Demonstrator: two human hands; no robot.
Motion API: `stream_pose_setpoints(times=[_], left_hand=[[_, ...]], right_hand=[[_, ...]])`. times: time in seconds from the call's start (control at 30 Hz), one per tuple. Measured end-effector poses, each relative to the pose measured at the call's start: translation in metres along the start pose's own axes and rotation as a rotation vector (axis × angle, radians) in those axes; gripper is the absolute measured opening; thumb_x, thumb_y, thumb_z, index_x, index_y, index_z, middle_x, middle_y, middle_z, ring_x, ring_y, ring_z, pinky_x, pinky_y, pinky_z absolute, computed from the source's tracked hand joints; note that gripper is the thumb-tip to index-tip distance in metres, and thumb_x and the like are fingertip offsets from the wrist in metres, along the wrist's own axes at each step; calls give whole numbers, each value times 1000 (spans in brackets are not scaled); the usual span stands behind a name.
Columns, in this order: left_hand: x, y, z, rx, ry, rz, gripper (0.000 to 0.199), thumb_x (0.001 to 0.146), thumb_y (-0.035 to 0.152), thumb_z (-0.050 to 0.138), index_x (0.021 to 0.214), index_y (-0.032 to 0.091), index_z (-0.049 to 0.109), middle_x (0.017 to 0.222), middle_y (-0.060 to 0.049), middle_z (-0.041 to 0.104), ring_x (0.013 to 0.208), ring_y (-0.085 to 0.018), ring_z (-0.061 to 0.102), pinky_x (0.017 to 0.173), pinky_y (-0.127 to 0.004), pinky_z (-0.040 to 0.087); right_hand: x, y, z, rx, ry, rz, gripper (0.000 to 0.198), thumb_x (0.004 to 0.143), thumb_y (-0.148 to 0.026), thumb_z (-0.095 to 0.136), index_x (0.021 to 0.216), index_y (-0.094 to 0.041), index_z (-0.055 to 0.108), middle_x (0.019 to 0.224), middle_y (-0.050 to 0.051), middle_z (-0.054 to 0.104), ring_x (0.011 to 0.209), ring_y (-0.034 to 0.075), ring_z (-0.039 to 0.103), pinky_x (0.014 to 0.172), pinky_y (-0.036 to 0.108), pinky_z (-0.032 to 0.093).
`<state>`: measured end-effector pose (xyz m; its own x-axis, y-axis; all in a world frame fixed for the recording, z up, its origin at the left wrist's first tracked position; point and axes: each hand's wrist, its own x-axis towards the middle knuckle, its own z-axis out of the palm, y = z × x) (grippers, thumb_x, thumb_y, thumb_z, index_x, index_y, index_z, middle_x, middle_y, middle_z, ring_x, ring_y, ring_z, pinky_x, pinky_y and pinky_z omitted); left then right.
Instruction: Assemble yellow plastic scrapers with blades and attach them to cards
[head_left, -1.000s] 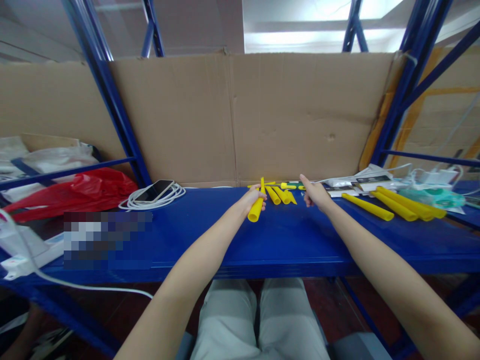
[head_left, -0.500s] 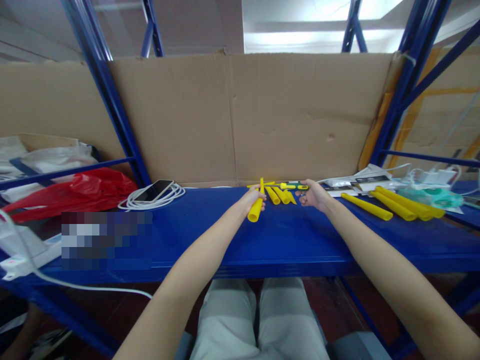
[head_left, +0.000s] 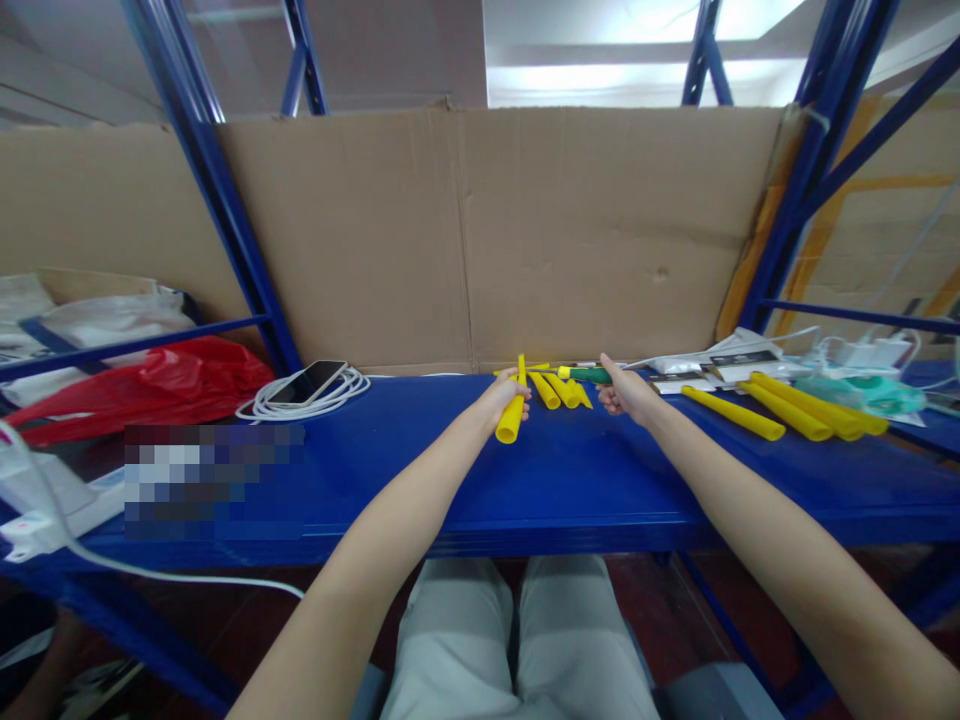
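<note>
My left hand [head_left: 504,398] is closed around a yellow plastic tube [head_left: 509,424], whose round open end faces me. In my right hand [head_left: 622,392] is a screwdriver [head_left: 589,375] with a green and yellow handle. The thumb points up along the handle and the other fingers are curled. Its shaft points left at the far part of the held tube; whether the tip touches it is too small to tell. Just behind and between the hands lie several yellow tube pieces [head_left: 561,390] on the blue shelf [head_left: 570,480].
On the right lie more yellow tubes [head_left: 795,412], white packets [head_left: 744,368] and a green plastic bag [head_left: 862,393]. A phone [head_left: 309,382] rests on a coiled white cable [head_left: 262,408] at left, beside a red plastic bag [head_left: 180,380]. Cardboard [head_left: 585,230] stands along the back.
The screwdriver handle has turned, showing its green side where yellow and dark stripes showed before. My right hand's fingers have curled in slightly and moved a little left. My left hand stays almost still.
</note>
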<state>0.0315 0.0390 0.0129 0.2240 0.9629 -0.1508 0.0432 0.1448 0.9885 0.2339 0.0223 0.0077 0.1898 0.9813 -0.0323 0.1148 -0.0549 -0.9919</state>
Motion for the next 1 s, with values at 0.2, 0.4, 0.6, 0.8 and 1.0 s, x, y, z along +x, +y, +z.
stream_pose_setpoints(times=[0.2,0.4,0.6,0.8,1.0], left_hand=[[0,-1,1,8,-9,16,65,76,1,39,132,29,22,65,4,46,39,-6,42,40,-18,38],[-1,-2,2,9,1,28,67,74,1,42,131,29,22,66,4,48,39,-7,43,41,-19,39],[-4,-1,5,15,-31,38,66,75,0,39,132,28,22,63,4,46,37,-6,42,37,-17,35],[-3,-2,5,-4,1,39,65,75,1,40,132,28,22,63,5,46,38,-6,42,38,-16,36],[0,-3,4,-6,-11,54,68,73,1,42,132,29,23,66,3,49,39,-6,43,39,-18,38]], right_hand=[[-6,-6,2,16,-9,27,42,90,-53,30,77,-18,48,38,-2,47,29,9,39,34,19,30],[-9,-14,0,233,-180,68,27,92,-33,31,77,-17,47,46,0,55,32,10,44,37,20,33],[-6,-14,-3,337,-98,-48,18,90,-22,36,76,-18,45,43,-2,54,30,8,40,37,19,32],[-7,-11,-1,174,2,-74,28,86,-42,50,71,-18,45,35,-4,44,29,8,37,32,19,26],[-10,-11,-1,91,-15,17,40,88,-51,37,61,-21,39,27,-7,27,26,9,32,31,21,24]])
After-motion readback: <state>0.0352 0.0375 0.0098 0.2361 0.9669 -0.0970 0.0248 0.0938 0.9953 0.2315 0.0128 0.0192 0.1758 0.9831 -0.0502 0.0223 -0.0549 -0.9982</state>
